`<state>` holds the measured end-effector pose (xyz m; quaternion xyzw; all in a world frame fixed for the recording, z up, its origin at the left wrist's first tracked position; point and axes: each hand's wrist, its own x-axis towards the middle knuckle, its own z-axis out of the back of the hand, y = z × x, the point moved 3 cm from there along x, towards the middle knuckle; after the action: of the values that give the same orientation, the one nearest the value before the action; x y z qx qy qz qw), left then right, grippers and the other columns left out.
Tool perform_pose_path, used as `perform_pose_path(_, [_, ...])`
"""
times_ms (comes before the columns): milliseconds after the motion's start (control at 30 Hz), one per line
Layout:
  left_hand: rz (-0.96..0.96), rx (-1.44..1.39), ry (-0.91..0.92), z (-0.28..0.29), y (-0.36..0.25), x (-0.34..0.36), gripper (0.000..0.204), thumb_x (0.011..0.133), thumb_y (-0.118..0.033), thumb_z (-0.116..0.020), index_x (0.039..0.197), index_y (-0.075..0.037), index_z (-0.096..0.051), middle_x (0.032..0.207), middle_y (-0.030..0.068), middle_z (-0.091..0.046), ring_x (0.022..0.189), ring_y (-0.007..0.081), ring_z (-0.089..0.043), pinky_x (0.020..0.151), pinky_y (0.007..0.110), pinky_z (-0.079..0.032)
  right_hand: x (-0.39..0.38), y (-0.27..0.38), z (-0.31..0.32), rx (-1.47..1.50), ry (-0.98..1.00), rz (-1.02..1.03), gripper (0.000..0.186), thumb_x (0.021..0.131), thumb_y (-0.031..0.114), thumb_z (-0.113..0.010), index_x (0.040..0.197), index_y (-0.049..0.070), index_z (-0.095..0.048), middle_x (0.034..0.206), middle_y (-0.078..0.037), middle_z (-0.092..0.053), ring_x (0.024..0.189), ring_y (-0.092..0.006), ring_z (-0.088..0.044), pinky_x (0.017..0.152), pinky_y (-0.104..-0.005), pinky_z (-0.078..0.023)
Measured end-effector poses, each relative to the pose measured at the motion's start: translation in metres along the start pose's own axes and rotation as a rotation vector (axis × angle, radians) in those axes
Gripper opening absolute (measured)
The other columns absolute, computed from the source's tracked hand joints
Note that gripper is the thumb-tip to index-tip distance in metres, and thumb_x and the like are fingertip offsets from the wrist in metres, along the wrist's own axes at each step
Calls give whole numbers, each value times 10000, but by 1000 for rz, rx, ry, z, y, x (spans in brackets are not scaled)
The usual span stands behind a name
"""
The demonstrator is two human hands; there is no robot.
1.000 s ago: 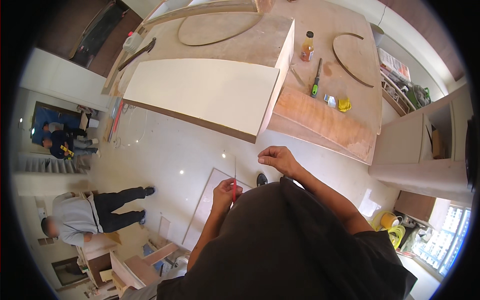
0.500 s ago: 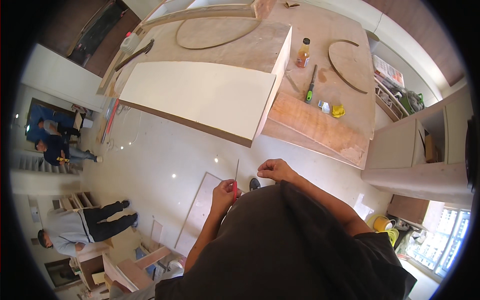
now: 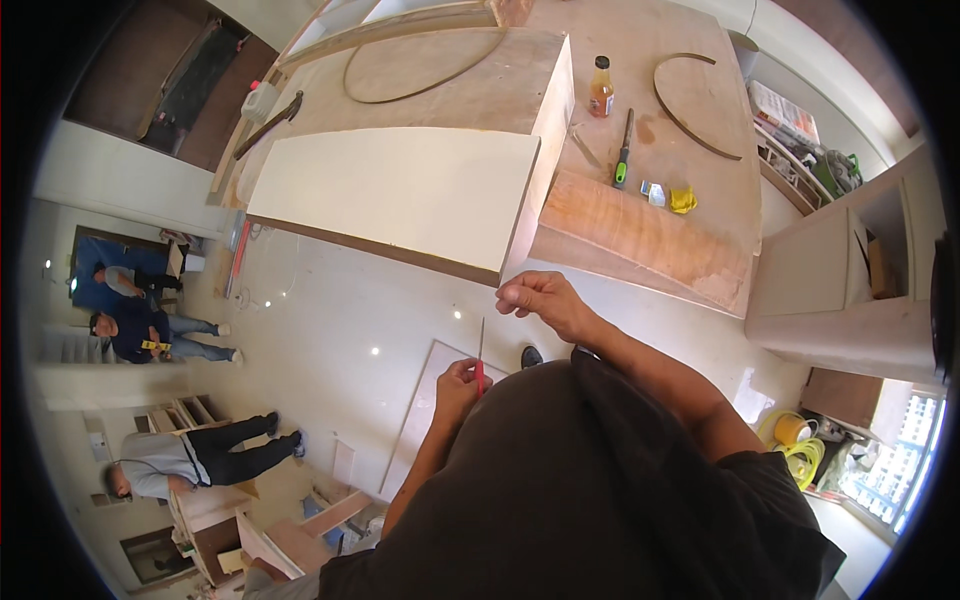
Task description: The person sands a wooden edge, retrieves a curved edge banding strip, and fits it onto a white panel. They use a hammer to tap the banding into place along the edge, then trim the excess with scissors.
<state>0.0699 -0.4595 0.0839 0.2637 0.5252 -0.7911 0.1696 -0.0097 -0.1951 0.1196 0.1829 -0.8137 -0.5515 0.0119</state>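
My left hand (image 3: pixel 458 388) is closed round the red handle of a slim tool (image 3: pixel 480 372), its thin metal blade pointing up and away from me. My right hand (image 3: pixel 540 302) has its fingers curled into a pinch, right by the near right corner of a white-faced board (image 3: pixel 400 190). Whether the fingertips touch that corner, or hold anything small, I cannot make out. The board has a dark brown front edge and lies on a large wooden worktable (image 3: pixel 690 130).
On the table are a bottle of amber liquid (image 3: pixel 601 88), a file with a green handle (image 3: pixel 622 160), a crumpled yellow piece (image 3: pixel 682 200), curved strips (image 3: pixel 658 105) and a hammer (image 3: pixel 270 125). A loose panel (image 3: pixel 430 400) lies on the floor. Several people stand at the left.
My right hand has moved forward, up to the board's near corner. The left hand still grips the red-handled tool. The whole view has shifted slightly.
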Motion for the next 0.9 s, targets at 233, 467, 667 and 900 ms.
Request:
perform_pose_path(233, [-119,-539,-204,43,-50,-28,434,869,-26,-821,1253,35,-629,910,116,-714,650,175,-670,577,297,-553,15,-1,-21,-161,37,-46,351,971,242,-843,1195,-15,-757,1086,-58,-780,1022,-123,-699,941,-306,-562])
perform_pose_path(467, [-623,-289,-19,95,-226,-53,538,854,60,-789,1365,36,-622,990,106,-726,742,143,-679,669,275,-565,2,-5,-21,-212,69,-33,441,950,368,-824,1153,-22,-785,1100,-149,-793,1057,-231,-724,968,-362,-557])
perform_pose_path(667, [-846,392,402,75,-334,-7,599,811,64,-806,1380,16,-627,1075,109,-737,897,145,-705,795,287,-582,-6,-5,-15,-327,120,-111,407,982,322,-822,1223,1,-758,1134,-83,-780,1079,-165,-698,975,-328,-550])
perform_pose_path(900, [-1249,1216,966,12,-424,51,487,809,28,-795,1274,26,-650,1076,186,-747,967,334,-733,866,398,-602,-10,-10,-51,-234,-129,-118,681,968,524,-779,1368,-21,-692,1299,-206,-743,1256,-323,-684,1080,-408,-530])
